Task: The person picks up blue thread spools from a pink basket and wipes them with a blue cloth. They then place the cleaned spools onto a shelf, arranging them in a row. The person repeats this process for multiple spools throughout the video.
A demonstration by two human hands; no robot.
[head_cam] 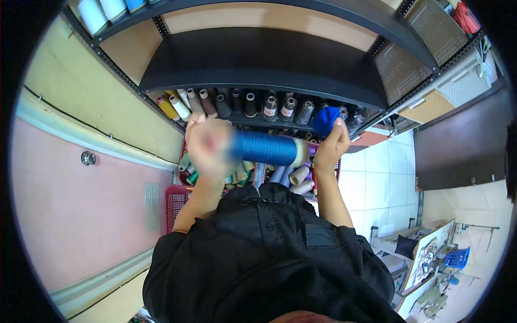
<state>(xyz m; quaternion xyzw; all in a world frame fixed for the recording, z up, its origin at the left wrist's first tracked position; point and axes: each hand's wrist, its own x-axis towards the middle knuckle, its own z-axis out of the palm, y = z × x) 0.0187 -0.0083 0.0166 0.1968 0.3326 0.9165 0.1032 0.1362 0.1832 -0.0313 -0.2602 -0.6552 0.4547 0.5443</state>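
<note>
A large cone of blue thread (268,149) lies sideways in front of my chest, its pale core end towards the right. My left hand (212,147) grips its left end; a blur covers part of that hand. In my right hand (332,147) is a piece of bright blue fabric (325,120), pinched between thumb and fingers. The fabric stands apart from the cone, above and to the right of its core end. Below the cone, red plastic baskets (176,204) hold many thread spools, among them green, purple and beige ones (299,176).
A dark metal shelf unit (262,60) rises ahead, with a row of thread cones (250,105) on a lower shelf. White cones (93,16) stand on the top left. A pink door (85,194) is at left. Sewing machines (432,298) are at lower right, beyond the tiled floor (375,173).
</note>
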